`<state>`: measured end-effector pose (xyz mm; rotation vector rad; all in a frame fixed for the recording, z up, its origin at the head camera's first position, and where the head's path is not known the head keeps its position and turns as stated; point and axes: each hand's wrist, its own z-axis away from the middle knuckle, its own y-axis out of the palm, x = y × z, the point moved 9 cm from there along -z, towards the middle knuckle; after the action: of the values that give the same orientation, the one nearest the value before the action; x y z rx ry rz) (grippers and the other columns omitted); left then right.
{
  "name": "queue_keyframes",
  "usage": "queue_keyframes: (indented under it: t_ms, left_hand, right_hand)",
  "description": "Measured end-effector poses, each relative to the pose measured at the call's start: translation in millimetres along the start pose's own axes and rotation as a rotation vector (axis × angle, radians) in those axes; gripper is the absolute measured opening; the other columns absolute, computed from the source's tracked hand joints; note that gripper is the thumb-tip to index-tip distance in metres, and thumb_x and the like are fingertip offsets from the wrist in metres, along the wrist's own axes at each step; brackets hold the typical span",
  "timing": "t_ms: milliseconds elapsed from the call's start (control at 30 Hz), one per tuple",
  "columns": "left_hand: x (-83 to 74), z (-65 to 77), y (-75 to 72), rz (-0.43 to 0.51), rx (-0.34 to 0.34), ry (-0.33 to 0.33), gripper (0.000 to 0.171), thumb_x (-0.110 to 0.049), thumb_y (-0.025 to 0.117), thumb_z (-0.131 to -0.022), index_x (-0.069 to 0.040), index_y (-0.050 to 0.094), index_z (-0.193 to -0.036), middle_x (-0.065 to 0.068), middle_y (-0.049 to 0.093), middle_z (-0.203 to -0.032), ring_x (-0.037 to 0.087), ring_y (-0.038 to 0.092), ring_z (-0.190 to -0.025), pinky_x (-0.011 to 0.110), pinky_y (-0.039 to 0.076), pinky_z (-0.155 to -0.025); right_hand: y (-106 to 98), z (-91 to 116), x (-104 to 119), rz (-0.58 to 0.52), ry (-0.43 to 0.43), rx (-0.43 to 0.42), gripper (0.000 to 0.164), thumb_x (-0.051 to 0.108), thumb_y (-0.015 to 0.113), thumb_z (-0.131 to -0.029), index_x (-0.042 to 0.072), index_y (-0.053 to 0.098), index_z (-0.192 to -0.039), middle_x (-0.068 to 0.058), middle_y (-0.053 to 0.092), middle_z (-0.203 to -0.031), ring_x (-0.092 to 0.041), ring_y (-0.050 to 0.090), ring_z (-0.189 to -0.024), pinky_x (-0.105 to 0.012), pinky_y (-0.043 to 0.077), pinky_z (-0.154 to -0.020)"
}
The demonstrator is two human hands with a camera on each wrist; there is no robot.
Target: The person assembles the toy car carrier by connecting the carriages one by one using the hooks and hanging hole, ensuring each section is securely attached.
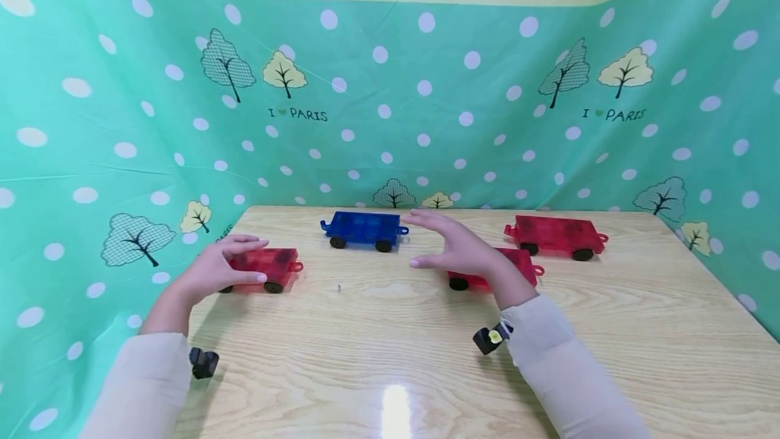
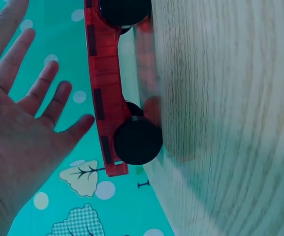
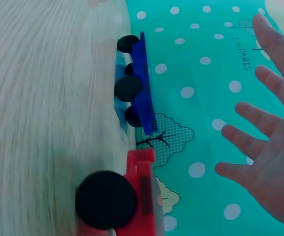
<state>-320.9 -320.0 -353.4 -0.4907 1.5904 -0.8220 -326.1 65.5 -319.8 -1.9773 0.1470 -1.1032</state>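
Note:
My left hand (image 1: 216, 269), fingers spread, hovers at the left red toy train car (image 1: 279, 261), hiding part of it. In the left wrist view that car (image 2: 107, 73) stands on its black wheels, beside the spread fingers. My right hand (image 1: 460, 248) is raised over the middle red car (image 1: 518, 263), its thumb and fingers parted and nothing between them. The right wrist view shows those fingers apart from the red car (image 3: 144, 196). Just left of the right fingertips, farther back, stands a blue toy train car (image 1: 364, 227) with a hook and a loop at its ends.
Another red car (image 1: 557, 234) stands at the back right of the wooden table (image 1: 341, 344). A tiny dark bit (image 1: 339, 288) lies on the tabletop between my hands. Behind the table hangs a green dotted cloth (image 1: 420, 120), which also runs down the left side.

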Motion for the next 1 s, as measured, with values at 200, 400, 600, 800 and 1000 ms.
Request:
queue_keyframes:
  t_ms: [200, 400, 600, 800, 1000]
  left_hand:
    - [2.0, -4.7, -0.4, -0.021, 0.012, 0.031, 0.075, -0.033, 0.085, -0.075, -0.007, 0.055, -0.139, 0.018, 0.035, -0.151, 0.045, 0.026, -0.137, 0.062, 0.034, -0.102]
    - [4.6, -7.8, 1.1, -0.021, 0.033, 0.023, 0.077, -0.034, 0.086, -0.074, -0.005, 0.055, -0.138, 0.015, 0.034, -0.154, 0.044, 0.021, -0.140, 0.061, 0.032, -0.103]
    - [9.3, -10.0, 4.6, -0.025, 0.057, -0.002, 0.080, -0.034, 0.088, -0.070, -0.007, 0.056, -0.138, 0.010, 0.035, -0.155, 0.043, 0.022, -0.141, 0.057, 0.039, -0.100]
    - [12.5, -16.7, 6.6, -0.020, 0.084, -0.007, 0.081, -0.031, 0.089, -0.069, -0.007, 0.055, -0.139, 0.010, 0.034, -0.156, 0.045, 0.020, -0.141, 0.056, 0.037, -0.102]
    - [15.0, -22.6, 7.3, -0.005, 0.088, -0.008, 0.083, -0.028, 0.089, -0.069, -0.004, 0.053, -0.139, 0.015, 0.033, -0.155, 0.046, 0.018, -0.141, 0.058, 0.030, -0.106]
  right_hand:
    - [9.9, -15.5, -1.7, -0.014, -0.009, -0.008, 0.071, 0.032, 0.080, -0.083, 0.025, 0.048, -0.146, -0.003, 0.037, -0.154, -0.026, 0.028, -0.143, -0.056, 0.027, -0.110]
    - [22.6, -31.1, -7.8, -0.058, 0.015, -0.014, 0.071, 0.029, 0.081, -0.081, 0.022, 0.049, -0.145, -0.006, 0.035, -0.155, -0.028, 0.027, -0.143, -0.056, 0.026, -0.111]
    - [32.1, -45.5, -15.0, -0.075, 0.065, -0.012, 0.072, 0.031, 0.083, -0.080, 0.026, 0.050, -0.144, 0.001, 0.033, -0.156, -0.026, 0.025, -0.144, -0.055, 0.027, -0.111]
    - [39.3, -61.7, -21.6, -0.041, 0.099, 0.015, 0.068, 0.033, 0.081, -0.081, 0.024, 0.053, -0.142, 0.004, 0.034, -0.156, -0.022, 0.026, -0.144, -0.049, 0.027, -0.112]
    - [42.0, -78.9, -28.5, -0.064, 0.170, 0.024, 0.066, 0.034, 0.081, -0.080, 0.026, 0.055, -0.140, 0.009, 0.035, -0.154, -0.024, 0.029, -0.143, -0.046, 0.032, -0.110]
